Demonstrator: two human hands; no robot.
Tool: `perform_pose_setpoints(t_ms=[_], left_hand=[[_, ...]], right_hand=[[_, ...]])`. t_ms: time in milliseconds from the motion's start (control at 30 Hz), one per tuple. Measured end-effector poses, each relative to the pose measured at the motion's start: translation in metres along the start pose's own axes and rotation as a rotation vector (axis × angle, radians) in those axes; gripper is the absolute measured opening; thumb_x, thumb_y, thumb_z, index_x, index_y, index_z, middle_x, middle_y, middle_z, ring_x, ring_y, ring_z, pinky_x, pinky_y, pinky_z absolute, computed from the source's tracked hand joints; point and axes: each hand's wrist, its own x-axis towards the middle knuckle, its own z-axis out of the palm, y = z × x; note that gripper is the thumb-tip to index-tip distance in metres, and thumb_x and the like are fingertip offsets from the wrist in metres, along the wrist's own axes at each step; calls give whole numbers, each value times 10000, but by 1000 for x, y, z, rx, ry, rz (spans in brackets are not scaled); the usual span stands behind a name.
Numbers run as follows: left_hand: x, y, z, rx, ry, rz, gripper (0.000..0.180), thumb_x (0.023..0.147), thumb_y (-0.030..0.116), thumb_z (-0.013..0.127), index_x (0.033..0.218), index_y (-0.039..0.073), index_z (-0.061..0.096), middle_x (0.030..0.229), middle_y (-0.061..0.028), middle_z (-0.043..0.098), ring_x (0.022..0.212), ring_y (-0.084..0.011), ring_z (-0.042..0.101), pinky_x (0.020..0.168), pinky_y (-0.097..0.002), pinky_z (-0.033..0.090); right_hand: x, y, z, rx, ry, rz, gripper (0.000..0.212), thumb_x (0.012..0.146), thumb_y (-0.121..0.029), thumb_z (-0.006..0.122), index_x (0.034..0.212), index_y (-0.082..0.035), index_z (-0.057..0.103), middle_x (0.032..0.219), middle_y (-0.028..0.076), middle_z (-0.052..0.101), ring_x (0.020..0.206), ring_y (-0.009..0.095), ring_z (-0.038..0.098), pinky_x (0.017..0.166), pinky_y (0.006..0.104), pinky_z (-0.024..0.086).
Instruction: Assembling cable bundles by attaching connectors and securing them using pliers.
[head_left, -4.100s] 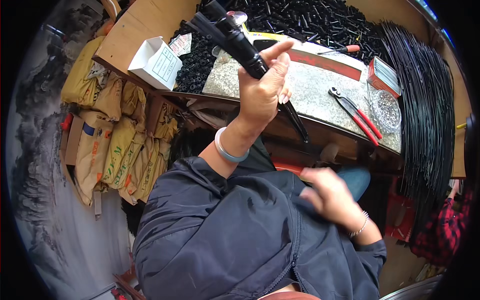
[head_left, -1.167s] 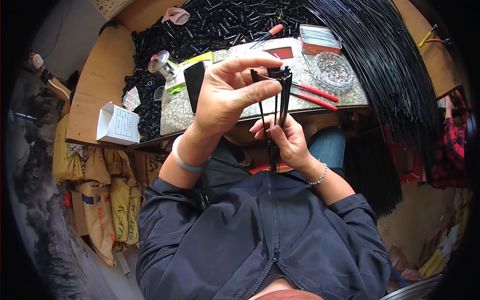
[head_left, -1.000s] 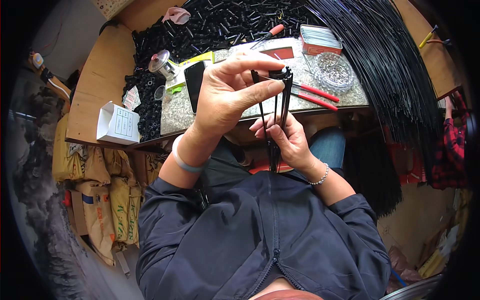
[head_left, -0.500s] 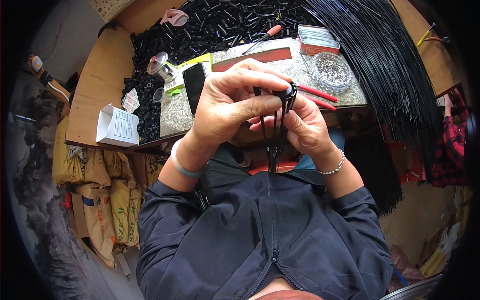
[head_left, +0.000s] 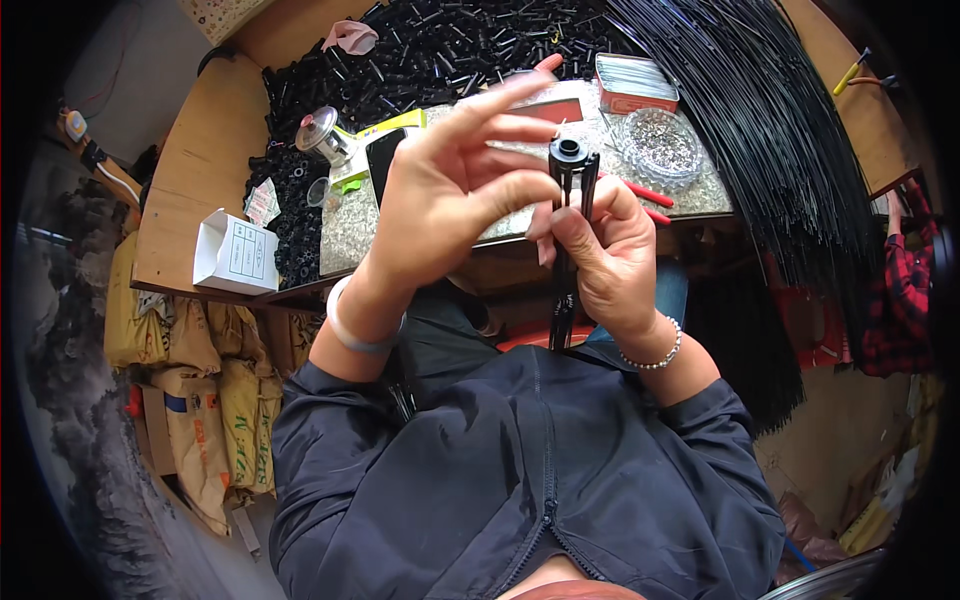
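Upright in front of my chest is a black round hub point(head_left: 569, 150) with a hole in its top. Several thin black rods point(head_left: 563, 300) hang down from it toward my lap, like part of an umbrella frame. My right hand point(head_left: 612, 255) grips the rods just under the hub, with thumb and fingers closed round them. My left hand point(head_left: 440, 190) is beside the hub with its fingers spread apart. Its thumb tip is close to the hub's side; whether it touches, I cannot tell. Behind my right hand, red handles point(head_left: 650, 192) of a tool show in part.
Small black plastic parts point(head_left: 440, 50) are heaped at the back. Long black rods point(head_left: 760, 130) lie in a bundle on the right. A glass dish of small metal pieces point(head_left: 660, 145), a red box point(head_left: 638, 85), a phone point(head_left: 383, 150) and a white carton point(head_left: 235, 252) are on the table.
My left fingers have come off the hub and spread upward, so the hub's top now shows. The hub and rods have come more upright, still in my right hand.
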Motion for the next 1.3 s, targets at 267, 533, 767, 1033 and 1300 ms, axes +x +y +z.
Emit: perform_pose_setpoints(t_ms=[267, 533, 767, 1033, 1300], left_hand=[[-9, 13, 10, 739, -90, 234, 260, 785, -60, 630, 1044, -46, 624, 916, -95, 651, 759, -71, 603, 656, -185, 490], [-12, 6, 13, 459, -33, 90, 275, 791, -53, 628, 1062, -76, 586, 948, -100, 630, 855, -120, 615, 711, -219, 502], [-9, 11, 1, 550, -259, 114, 230, 795, -11, 634, 1010, -76, 580, 951, -112, 614, 839, -147, 604, 763, -260, 498], [-5, 8, 7, 440, -213, 195, 587, 790, -38, 628, 1313, -67, 364, 1046, -158, 613, 906, -159, 602, 799, -275, 489], [-6, 3, 5, 575, -81, 271, 483, 837, -81, 531, 1299, -71, 390, 1036, -183, 611, 967, -209, 610, 867, -302, 488]], right_hand=[[-6, -1, 11, -37, 24, -17, 143, 869, -10, 579, 927, -44, 452, 844, 45, 584, 750, 79, 568, 684, 211, 466], [-12, 6, 2, 144, -48, -94, 162, 861, 46, 553, 987, -13, 470, 936, 98, 603, 830, 161, 630, 739, 277, 529], [-14, -1, 8, 175, -16, 7, 233, 866, -13, 577, 1048, -21, 432, 919, 114, 602, 769, 168, 634, 697, 269, 531], [-7, 16, -16, -104, -338, 203, 366, 951, -360, 450, 943, -24, 593, 650, 50, 551, 579, 68, 450, 537, 228, 392], [3, 26, 12, -767, -8, -276, 195, 892, -148, 527, 1031, -10, 528, 780, 221, 588, 716, 433, 568, 589, 430, 450]])
